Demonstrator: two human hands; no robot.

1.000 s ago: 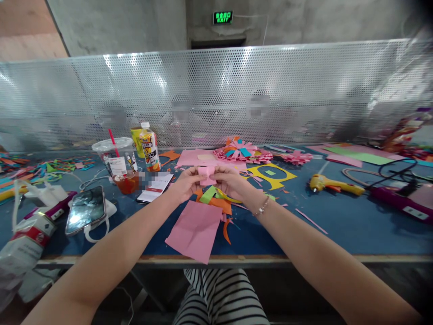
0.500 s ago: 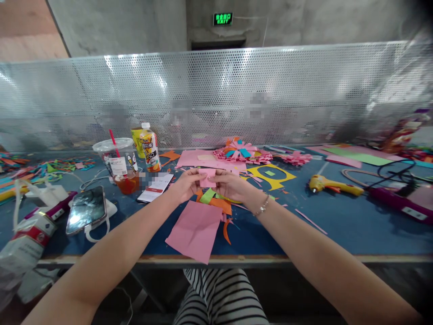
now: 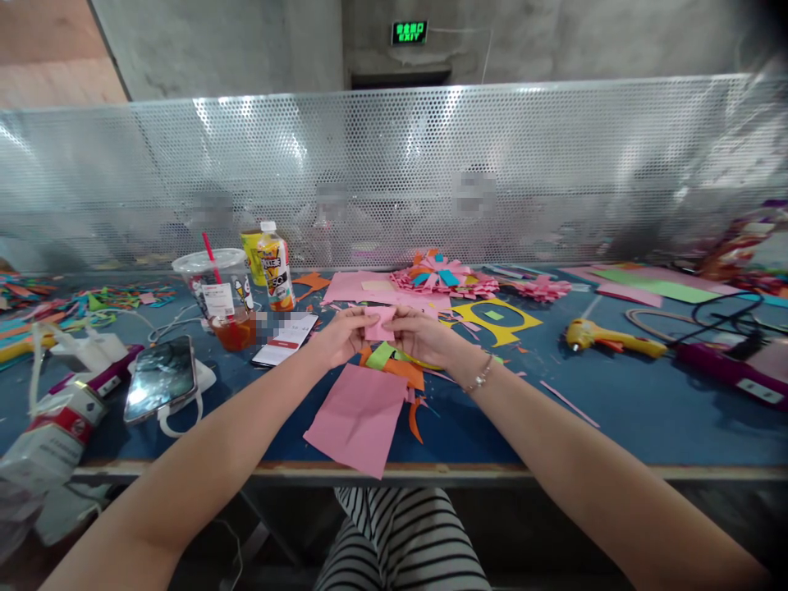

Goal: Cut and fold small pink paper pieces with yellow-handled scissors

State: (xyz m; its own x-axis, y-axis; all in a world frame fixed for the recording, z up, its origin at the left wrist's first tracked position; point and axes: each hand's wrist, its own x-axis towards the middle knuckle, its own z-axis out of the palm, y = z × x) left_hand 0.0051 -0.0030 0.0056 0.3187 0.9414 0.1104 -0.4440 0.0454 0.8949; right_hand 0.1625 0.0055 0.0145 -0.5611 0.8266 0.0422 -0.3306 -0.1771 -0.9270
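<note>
Between my two hands, above the blue table (image 3: 492, 435), is a small folded piece of pink paper (image 3: 379, 325). My left hand (image 3: 345, 335) pinches its left side, and my right hand (image 3: 417, 332) grips the right side. Below them a larger pink sheet (image 3: 355, 419) lies near the table's front edge. Orange scraps (image 3: 403, 373) and a green scrap (image 3: 380, 355) lie just under the hands. Behind them sits a pink paper flower (image 3: 440, 275) with orange and blue strips. A yellow sheet with a round hole (image 3: 526, 322) lies to the right.
On the left stand a plastic drink cup (image 3: 225, 304), a bottle (image 3: 277, 271) and a phone (image 3: 161, 376) on a charger. A yellow glue gun (image 3: 616, 338) lies at the right. A perforated metal screen (image 3: 394, 180) runs along the back.
The pink paper between my hands has tilted slightly, its top edge now slanting. Both hands keep their hold. The whole view has shifted a little.
</note>
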